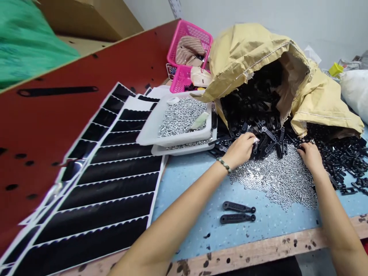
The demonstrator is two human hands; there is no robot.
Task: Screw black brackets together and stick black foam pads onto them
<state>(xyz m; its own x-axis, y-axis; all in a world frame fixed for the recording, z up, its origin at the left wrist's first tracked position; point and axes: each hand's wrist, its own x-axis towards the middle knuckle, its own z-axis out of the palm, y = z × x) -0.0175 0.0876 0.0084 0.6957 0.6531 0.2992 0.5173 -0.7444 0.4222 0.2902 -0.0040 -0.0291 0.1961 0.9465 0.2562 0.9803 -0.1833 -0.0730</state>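
Observation:
My left hand (241, 149) reaches into a heap of black plastic brackets (258, 115) spilling from a torn tan paper sack (253, 53); its fingers are curled round a small piece I cannot make out. My right hand (310, 155) rests at the far edge of a pile of small silver screws (278, 178), fingers bent down among the black parts. Two black brackets (238, 212) lie side by side on the blue tabletop (189, 180) in front of the screws.
Stacked white trays of screws (178, 126) sit left of the sack, with pink baskets (188, 42) behind. White racks with black slats (109, 180) lean at the left against a red board (43, 126). The table's worn wooden edge (258, 249) runs along the front.

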